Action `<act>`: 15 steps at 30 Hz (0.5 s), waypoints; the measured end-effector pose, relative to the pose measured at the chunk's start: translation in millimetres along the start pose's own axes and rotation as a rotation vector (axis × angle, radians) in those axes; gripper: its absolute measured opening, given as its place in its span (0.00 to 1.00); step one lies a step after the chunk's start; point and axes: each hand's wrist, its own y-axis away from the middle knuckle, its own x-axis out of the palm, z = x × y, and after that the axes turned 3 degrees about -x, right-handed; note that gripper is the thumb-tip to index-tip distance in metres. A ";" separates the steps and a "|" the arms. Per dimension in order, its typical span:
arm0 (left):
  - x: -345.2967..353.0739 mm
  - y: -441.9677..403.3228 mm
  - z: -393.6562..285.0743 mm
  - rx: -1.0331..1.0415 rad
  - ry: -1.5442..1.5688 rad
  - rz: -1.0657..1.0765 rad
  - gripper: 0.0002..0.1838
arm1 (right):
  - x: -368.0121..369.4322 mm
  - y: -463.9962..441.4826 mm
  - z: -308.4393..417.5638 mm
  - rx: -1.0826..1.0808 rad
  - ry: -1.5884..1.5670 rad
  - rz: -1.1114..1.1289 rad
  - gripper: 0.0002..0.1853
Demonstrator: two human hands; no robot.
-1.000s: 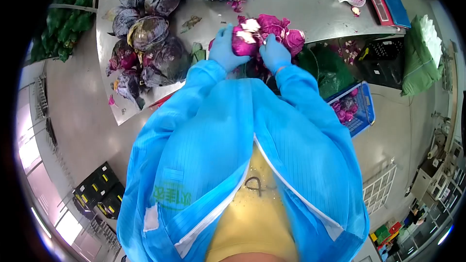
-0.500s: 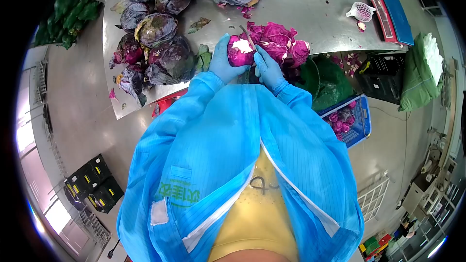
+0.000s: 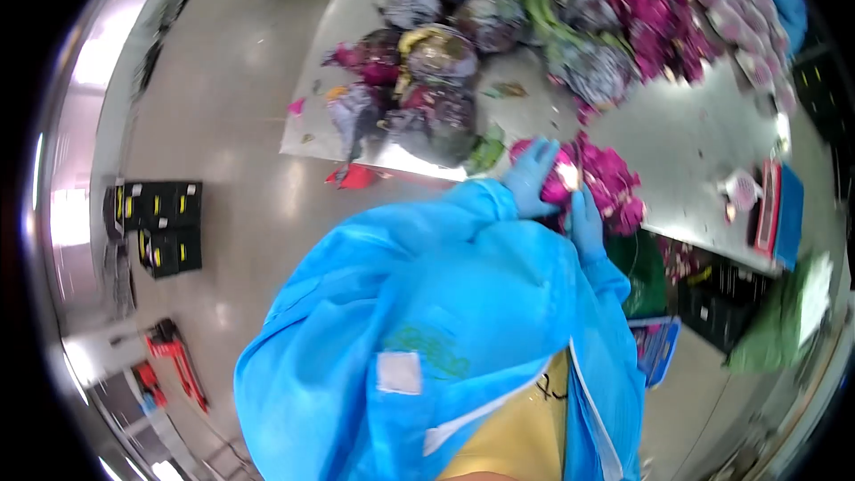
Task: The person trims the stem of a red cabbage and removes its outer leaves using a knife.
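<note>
My left hand (image 3: 533, 182), in a blue glove, is wrapped over a peeled red cabbage (image 3: 559, 180) with a pale cut patch. The cabbage is held just at the table's front edge. In my gloved right hand (image 3: 586, 221) is a knife (image 3: 578, 157), its thin dark blade up against the cabbage's right side. Loose purple cabbage leaves (image 3: 611, 180) are heaped on the table beside my right hand. Further left lie several untrimmed red cabbages (image 3: 438, 120) with dark outer leaves.
The steel table (image 3: 686, 129) also carries more leaf scraps (image 3: 659, 27), a row of pale-bottomed cabbages (image 3: 753, 27), a white mesh cup (image 3: 740, 189) and a red-and-blue box (image 3: 778, 214). Below are a green bag (image 3: 637, 272), a blue crate (image 3: 656, 347) and black crates (image 3: 721, 303).
The view has turned and shifted, so the table and hands appear further right and more cabbages show at the back. My left fingers now lie across the cabbage's top; the knife stays at it.
</note>
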 end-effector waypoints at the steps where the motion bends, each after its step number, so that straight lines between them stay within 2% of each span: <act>1: -0.6 1.1 -3.4 -0.009 -0.014 -0.007 0.60 | 3.0 4.1 11.6 0.023 0.104 -0.027 0.28; 2: -2.0 0.4 -6.4 -0.031 -0.003 0.003 0.61 | 2.4 1.6 10.7 -0.009 0.164 -0.021 0.28; 4: -5.0 0.0 -11.8 -0.057 -0.001 -0.002 0.61 | -2.3 -0.9 21.0 0.137 -0.010 0.057 0.28; 5: -7.1 -0.9 -15.4 -0.076 -0.014 0.020 0.61 | -4.1 -6.5 11.9 0.127 0.001 0.074 0.28; 7: -10.7 -1.9 -26.3 -0.105 -0.065 0.063 0.61 | -4.4 -14.7 -8.2 -0.158 0.192 -0.027 0.27; 8: -10.2 -2.6 -26.2 -0.106 -0.062 0.046 0.61 | -10.1 -15.4 -7.8 -0.168 0.203 -0.019 0.27; 10: -7.3 -2.2 -24.7 -0.107 -0.055 0.035 0.60 | -13.1 -6.7 14.0 0.170 0.056 0.087 0.28; 11: -6.7 -1.7 -23.8 -0.105 -0.050 0.035 0.60 | -18.6 -13.1 -1.9 0.087 0.176 0.087 0.29; 14: -1.3 1.4 -14.2 -0.095 -0.022 0.011 0.60 | -13.7 -16.1 -15.2 -0.311 0.786 -0.114 0.30; 15: 1.2 3.9 -10.5 -0.080 0.007 -0.013 0.60 | -3.1 -4.9 13.8 -0.114 0.764 -0.094 0.30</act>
